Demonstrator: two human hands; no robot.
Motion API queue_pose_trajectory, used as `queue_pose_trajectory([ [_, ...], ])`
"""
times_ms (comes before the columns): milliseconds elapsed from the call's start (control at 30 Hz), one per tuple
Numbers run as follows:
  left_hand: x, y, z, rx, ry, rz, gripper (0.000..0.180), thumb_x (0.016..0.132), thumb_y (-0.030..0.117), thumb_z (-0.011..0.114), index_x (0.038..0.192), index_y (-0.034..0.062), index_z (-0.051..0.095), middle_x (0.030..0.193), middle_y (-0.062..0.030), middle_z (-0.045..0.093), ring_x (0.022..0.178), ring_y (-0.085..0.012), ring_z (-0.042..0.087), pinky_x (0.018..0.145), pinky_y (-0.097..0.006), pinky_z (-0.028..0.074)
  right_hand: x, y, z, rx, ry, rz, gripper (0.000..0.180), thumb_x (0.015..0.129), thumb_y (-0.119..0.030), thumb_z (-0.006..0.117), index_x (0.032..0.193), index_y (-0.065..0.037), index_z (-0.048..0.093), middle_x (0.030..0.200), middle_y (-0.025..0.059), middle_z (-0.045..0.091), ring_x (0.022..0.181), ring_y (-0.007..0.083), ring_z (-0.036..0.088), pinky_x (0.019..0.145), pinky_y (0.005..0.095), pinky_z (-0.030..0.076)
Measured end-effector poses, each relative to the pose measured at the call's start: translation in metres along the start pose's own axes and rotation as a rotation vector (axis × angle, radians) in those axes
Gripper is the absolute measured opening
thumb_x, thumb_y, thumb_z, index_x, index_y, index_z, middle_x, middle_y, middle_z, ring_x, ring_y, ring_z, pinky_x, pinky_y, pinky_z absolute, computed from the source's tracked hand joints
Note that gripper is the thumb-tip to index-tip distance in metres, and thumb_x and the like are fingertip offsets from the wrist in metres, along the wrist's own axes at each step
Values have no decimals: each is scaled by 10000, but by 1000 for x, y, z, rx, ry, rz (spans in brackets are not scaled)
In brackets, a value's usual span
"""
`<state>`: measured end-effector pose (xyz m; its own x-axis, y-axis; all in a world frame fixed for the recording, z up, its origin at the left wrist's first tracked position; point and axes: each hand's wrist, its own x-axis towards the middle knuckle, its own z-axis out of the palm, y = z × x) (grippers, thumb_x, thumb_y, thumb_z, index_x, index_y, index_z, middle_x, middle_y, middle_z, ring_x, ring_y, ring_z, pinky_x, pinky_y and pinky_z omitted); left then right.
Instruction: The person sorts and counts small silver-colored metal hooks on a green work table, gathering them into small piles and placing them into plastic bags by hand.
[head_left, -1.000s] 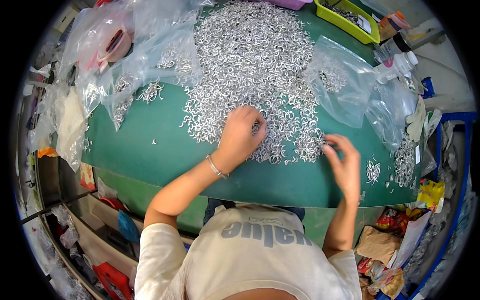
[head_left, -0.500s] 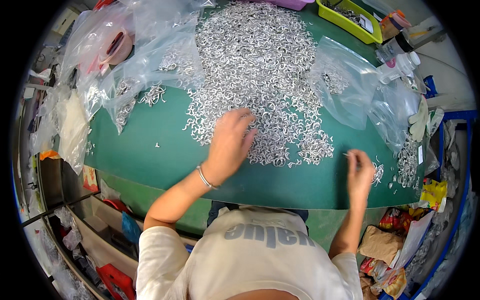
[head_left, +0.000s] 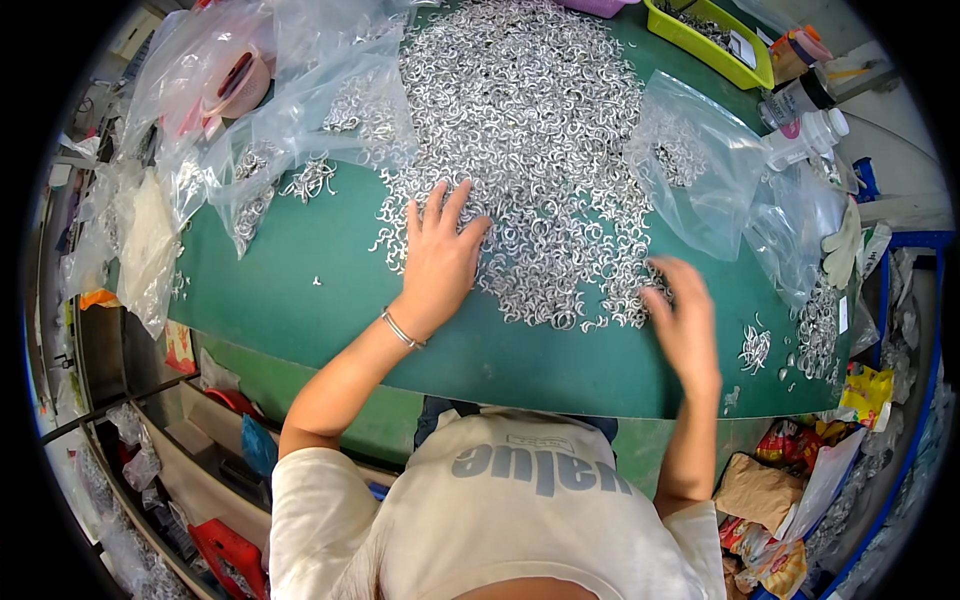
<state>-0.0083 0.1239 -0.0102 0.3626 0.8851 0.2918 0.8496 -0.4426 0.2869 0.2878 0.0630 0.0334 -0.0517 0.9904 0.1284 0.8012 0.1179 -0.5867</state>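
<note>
A big heap of small silver crescent-shaped metal pieces covers the middle of the green tabletop. My left hand rests on the heap's near left part, fingers spread, with a bracelet on the wrist. At the right edge of the heap is my right hand, slightly blurred, its thumb and fingers apart around the outermost pieces; I see nothing held in it. A small separate cluster of the crescents lies to its right. Farther right is a larger pile of silver pieces.
Clear plastic bags with crescents flank the heap, one on the left and one on the right. A pink basket stands at the back left. A yellow-green tray and bottles stand at the back right.
My right hand has moved left from beside the small cluster to the heap's edge, its fingers opening from a pinch. My left hand has shifted slightly left, fingers now spread.
</note>
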Motion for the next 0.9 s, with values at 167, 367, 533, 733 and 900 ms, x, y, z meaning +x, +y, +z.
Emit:
queue_pose_trajectory([
  [167,-1,5,-1,-33,25,-1,261,838,45,592,1090,109,616,1376,-140,417,1296,-390,350,1049,-599,252,8,-56,60,-179,-252,-423,487,793,-270,685,1226,-92,551,1340,91,473,1298,286,370,1038,472,316],
  [367,-14,19,-5,-124,-76,128,267,809,32,607,1073,71,607,1217,-88,533,1174,-274,470,993,-496,305,-14,-26,59,-368,-228,-386,412,828,-239,645,1225,-160,570,1350,32,471,1326,271,341,1050,544,265],
  [533,5,21,5,-38,-37,128,206,772,49,649,973,64,606,1020,-41,575,950,-216,523,817,-387,331,-3,-19,36,-69,-108,-266,268,781,-115,689,1047,-105,653,1249,65,528,1238,280,421,995,486,310],
  [733,13,23,7,-149,28,152,194,742,37,676,917,59,597,1007,-42,594,930,-213,535,797,-355,347,65,-46,82,-70,140,-254,198,770,-132,697,932,-35,637,979,81,586,971,260,516,846,380,366],
  [900,14,20,-1,-367,130,65,183,747,14,676,921,25,619,950,-84,646,865,-245,606,772,-346,435,80,-50,98,-208,174,-311,181,773,-113,701,915,-33,623,828,80,582,814,268,535,771,364,381],
])
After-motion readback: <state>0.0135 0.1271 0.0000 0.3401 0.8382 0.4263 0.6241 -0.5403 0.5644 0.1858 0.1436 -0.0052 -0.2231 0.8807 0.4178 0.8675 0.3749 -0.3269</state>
